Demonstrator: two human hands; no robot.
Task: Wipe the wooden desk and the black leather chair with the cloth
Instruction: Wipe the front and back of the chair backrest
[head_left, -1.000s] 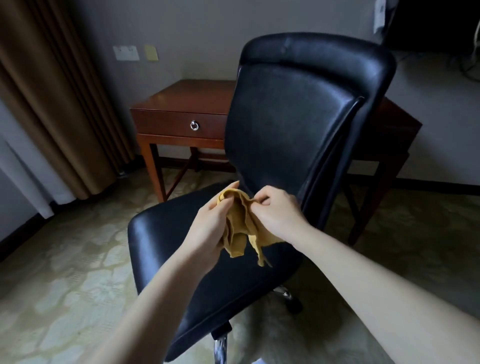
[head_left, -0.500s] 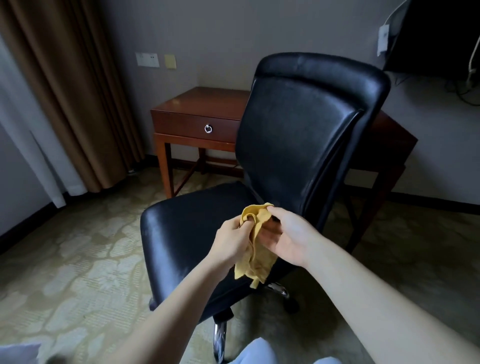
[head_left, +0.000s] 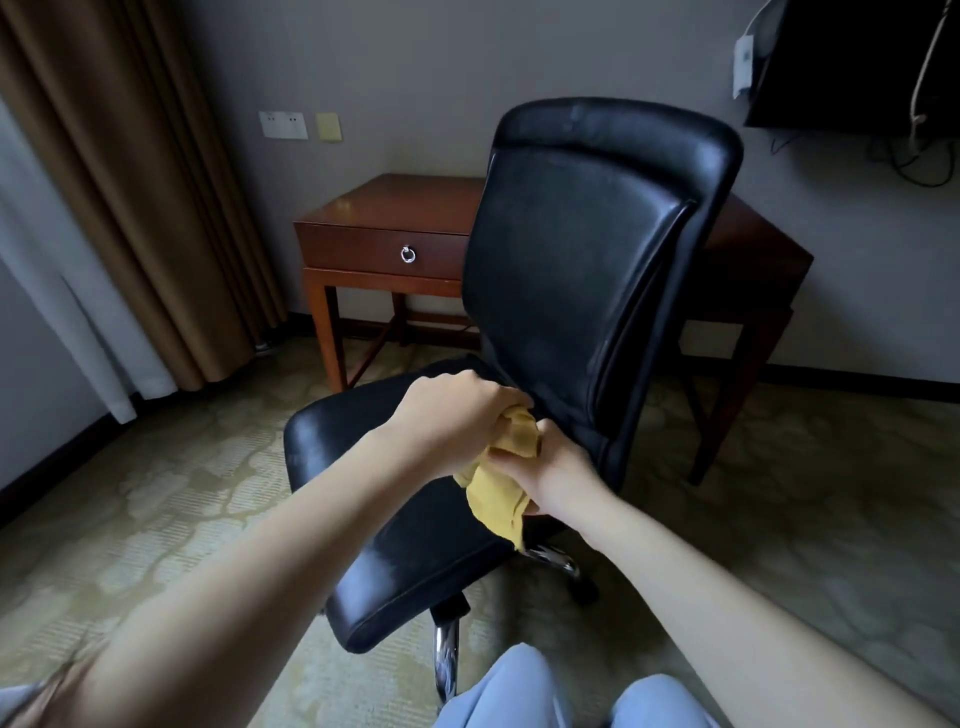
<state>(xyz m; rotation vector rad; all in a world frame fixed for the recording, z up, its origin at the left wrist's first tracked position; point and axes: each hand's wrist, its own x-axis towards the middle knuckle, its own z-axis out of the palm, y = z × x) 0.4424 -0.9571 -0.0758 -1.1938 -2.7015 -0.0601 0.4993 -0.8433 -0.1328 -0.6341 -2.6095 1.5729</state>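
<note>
The head view holds one chair (head_left: 571, 270), one desk (head_left: 395, 208), one cloth (head_left: 498, 501) and two bare hands.

The left hand (head_left: 457, 410) and the right hand (head_left: 558, 473) are close together over the back of the seat, just in front of the foot of the backrest. Both are curled round the cloth: the left grips its upper bunch from above, and the right pinches it from the side and below. The cloth is yellow, soft and crumpled, and a loose tail of it hangs down under the right hand over the seat's right edge.

The chair is black leather, smooth with a dull sheen. It has a tall backrest with rounded corners and a padded top roll, and a flat seat with a rounded front edge. One chrome post (head_left: 447, 660) shows beneath the seat.

The desk stands behind the chair against the wall. It is reddish-brown polished wood, square-edged with straight legs, and has one drawer bearing one metal ring pull (head_left: 408, 254).

Two rectangular wall plates, one white (head_left: 283, 124) and one pale yellow (head_left: 328, 127), sit side by side above the desk. One brown pleated curtain (head_left: 130, 182) hangs at the left. The carpet (head_left: 156, 493) is patterned olive and cream. Two knees in pale blue fabric (head_left: 519, 691) show at the bottom edge.
</note>
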